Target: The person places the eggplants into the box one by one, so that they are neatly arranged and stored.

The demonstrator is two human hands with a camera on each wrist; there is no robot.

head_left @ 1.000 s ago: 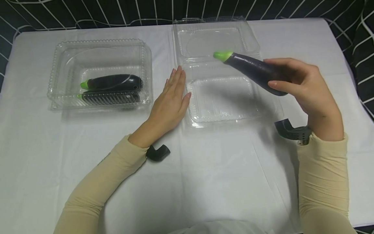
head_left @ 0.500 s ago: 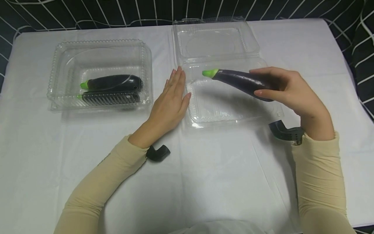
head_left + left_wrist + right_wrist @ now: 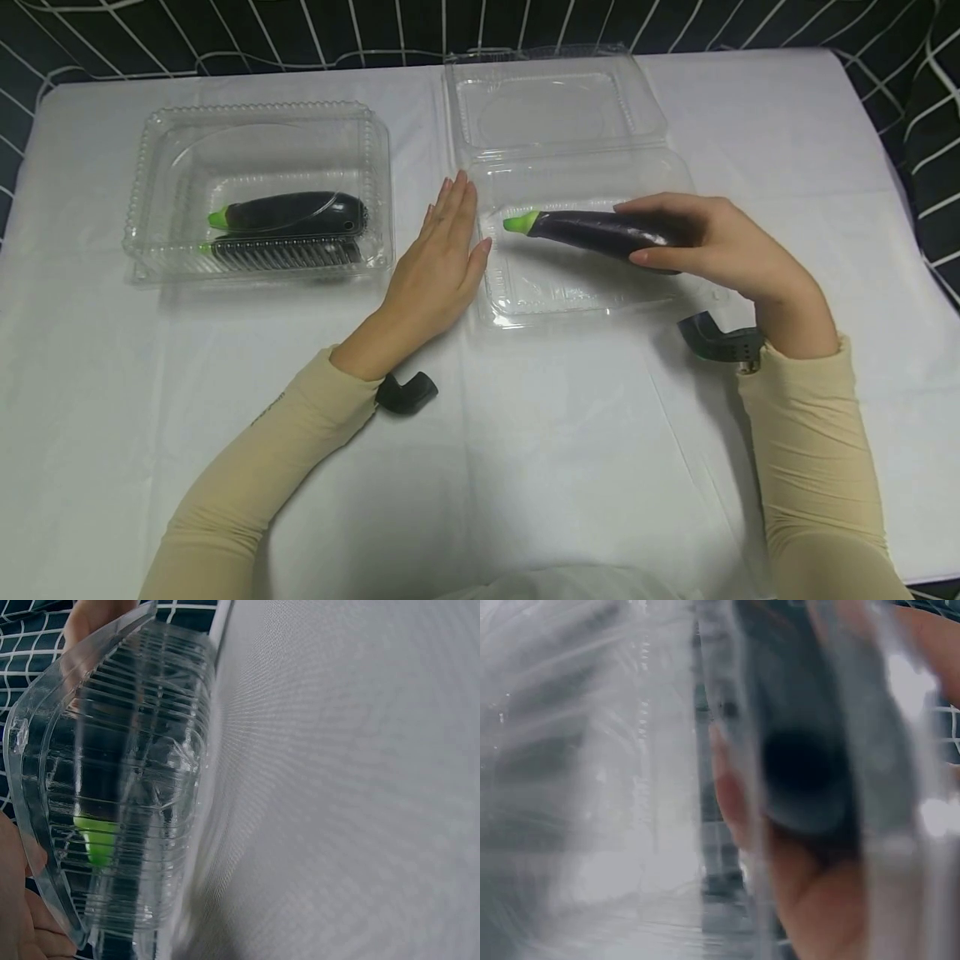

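My right hand (image 3: pixel 712 242) grips a dark purple eggplant (image 3: pixel 585 232) by its thick end, over the base of an opened clear plastic clamshell container (image 3: pixel 555 315). The eggplant's green stem end points left. In the left wrist view the green tip (image 3: pixel 97 840) shows through the ribbed wall; whether the eggplant touches the base I cannot tell. My left hand (image 3: pixel 431 279) lies with straight fingers against the container's left rim. The right wrist view is blurred, showing the eggplant's round end (image 3: pixel 802 780) and fingers behind clear plastic.
A closed clear container (image 3: pixel 255 158) at the left has a dark eggplant (image 3: pixel 300 212) inside, with a second dark green-tipped shape at its front wall. The opened container's lid (image 3: pixel 547 108) lies folded back at the rear. Dark white-lined cloth (image 3: pixel 375 29) borders the white table (image 3: pixel 562 458).
My right hand has moved left and toward me, lowering the eggplant over the container base. The left hand has stayed in place.
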